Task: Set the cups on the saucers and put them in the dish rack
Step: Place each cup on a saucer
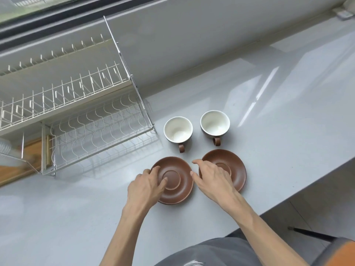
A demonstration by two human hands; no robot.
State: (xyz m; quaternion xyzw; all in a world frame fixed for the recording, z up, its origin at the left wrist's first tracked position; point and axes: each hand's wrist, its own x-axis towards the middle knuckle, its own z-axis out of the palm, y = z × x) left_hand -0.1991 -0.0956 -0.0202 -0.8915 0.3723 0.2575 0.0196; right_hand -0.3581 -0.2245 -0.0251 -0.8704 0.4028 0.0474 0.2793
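Two brown saucers lie side by side on the grey counter. My left hand (148, 186) grips the left saucer (177, 189) at its left rim, fingertips reaching into its centre ring. My right hand (213, 178) hovers over the left part of the right saucer (235, 167) with fingers spread and nothing in it. Just beyond the saucers, two cups stand upright and apart, white inside, with brown handles pointing toward me: the left cup (178, 130) and the right cup (215, 123). The white wire dish rack (92, 131) stands to the left with nothing in its tiers.
A wooden board (28, 160) and a pale container (5, 148) sit at the rack's left end. A window sill runs behind the rack. The counter's edge drops off at the right, with a chair (334, 244) below it.
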